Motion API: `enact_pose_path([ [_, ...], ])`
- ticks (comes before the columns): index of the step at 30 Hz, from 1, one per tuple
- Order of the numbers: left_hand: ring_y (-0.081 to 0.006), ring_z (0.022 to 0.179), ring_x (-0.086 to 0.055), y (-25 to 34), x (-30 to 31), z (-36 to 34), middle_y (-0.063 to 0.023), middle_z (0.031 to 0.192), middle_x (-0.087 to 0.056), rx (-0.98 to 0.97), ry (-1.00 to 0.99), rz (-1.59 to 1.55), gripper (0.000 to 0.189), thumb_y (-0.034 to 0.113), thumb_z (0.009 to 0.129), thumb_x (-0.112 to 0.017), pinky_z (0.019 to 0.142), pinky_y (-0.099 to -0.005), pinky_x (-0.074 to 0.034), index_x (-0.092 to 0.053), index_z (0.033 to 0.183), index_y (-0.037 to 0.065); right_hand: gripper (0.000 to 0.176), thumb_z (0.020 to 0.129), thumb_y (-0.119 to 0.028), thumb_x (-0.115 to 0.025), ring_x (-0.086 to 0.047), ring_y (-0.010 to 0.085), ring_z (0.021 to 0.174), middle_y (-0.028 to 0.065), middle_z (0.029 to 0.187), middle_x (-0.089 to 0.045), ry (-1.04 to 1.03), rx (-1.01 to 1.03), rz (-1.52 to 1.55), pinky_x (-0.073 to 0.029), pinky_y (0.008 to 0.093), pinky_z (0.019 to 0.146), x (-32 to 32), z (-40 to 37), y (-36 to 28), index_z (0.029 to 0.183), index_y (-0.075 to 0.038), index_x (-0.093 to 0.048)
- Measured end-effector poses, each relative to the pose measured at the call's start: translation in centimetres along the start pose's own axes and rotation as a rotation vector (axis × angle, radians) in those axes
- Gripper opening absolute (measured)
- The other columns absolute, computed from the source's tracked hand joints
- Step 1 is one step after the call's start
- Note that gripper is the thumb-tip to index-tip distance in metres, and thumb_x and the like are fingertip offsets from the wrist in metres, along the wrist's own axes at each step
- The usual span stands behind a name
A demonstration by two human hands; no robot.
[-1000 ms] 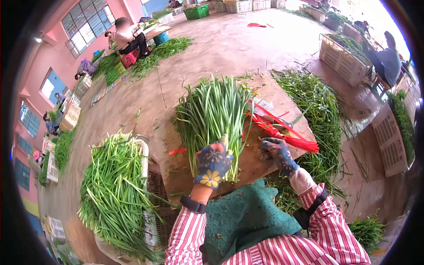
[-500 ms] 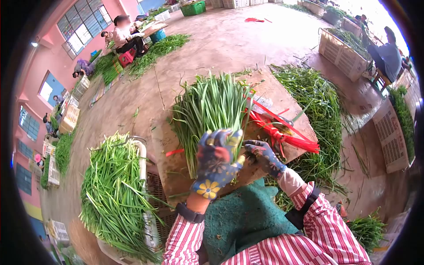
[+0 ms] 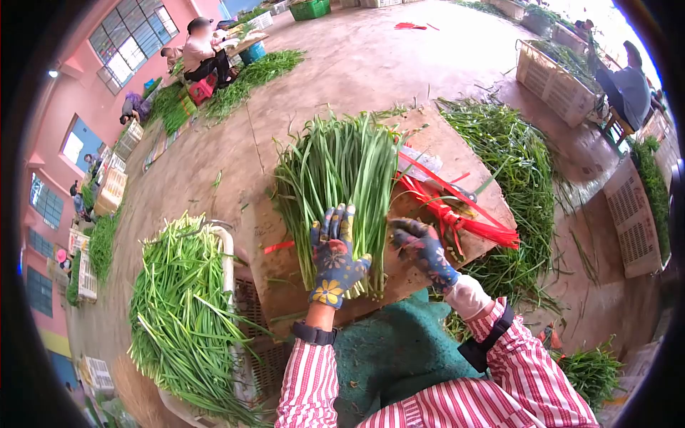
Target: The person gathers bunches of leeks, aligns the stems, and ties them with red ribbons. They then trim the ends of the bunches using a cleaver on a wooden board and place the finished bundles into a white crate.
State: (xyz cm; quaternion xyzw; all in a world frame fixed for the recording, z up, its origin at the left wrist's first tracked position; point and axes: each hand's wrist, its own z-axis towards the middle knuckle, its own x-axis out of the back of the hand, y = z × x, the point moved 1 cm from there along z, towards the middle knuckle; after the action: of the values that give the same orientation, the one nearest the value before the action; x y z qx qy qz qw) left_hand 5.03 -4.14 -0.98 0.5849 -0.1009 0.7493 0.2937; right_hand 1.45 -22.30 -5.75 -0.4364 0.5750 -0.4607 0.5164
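Note:
A thick bundle of garlic chives (image 3: 342, 160) lies on a wooden board (image 3: 457, 153) in front of me, leaf tips pointing away and cut stem ends toward me. My left hand (image 3: 334, 260), in a dark flowered glove, rests flat on the stems with its fingers stretched out. Just right of the bundle is my right hand (image 3: 426, 251), gloved too, its fingers bent but apart, pointing at the stems with nothing visible in them. Red plastic ties (image 3: 457, 214) lie on the board beyond the right hand, partly over a clear plastic piece and a metal tool that I cannot make out.
A crate heaped with loose chives (image 3: 189, 307) stands at my left. Scattered leaves (image 3: 510, 192) pile up on the floor right of the board. A green cloth (image 3: 399, 342) covers my lap. Farther off are white crates (image 3: 556, 84) and seated people (image 3: 631, 85).
My left hand has lowered and flattened onto the stems, its fingers now straight. My right hand has shifted slightly, and its fingers have turned toward the bundle.

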Motion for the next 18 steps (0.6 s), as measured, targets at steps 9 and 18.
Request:
enact_pose_path([
  [9,-0.0248,0.131,-0.019,1.6,0.7,0.3,-0.0073,0.141,-0.023,-0.012,-0.081,0.158,0.098,0.040,0.057,-0.069,0.106,-0.0444,-0.011,-0.021,0.137,0.014,0.022,0.080,-0.025,-0.057,-0.058,0.0240,0.063,0.0101,0.071,-0.061,0.177,0.047,-0.896,-0.044,0.0334,0.059,0.3,2.4,-0.9,0.092,-0.007,-0.059],
  [18,-0.0258,0.132,-0.016,2.7,-0.1,0.8,-0.0086,0.142,-0.021,-0.003,-0.137,0.304,0.095,0.046,0.062,-0.066,0.105,-0.0497,-0.009,-0.019,0.138,0.015,0.018,0.080,-0.024,-0.054,-0.059,0.0256,0.062,0.0092,0.064,-0.059,0.231,0.060,-0.632,-0.044,0.0350,0.058,0.9,2.1,-0.6,0.083,-0.008,-0.062],
])
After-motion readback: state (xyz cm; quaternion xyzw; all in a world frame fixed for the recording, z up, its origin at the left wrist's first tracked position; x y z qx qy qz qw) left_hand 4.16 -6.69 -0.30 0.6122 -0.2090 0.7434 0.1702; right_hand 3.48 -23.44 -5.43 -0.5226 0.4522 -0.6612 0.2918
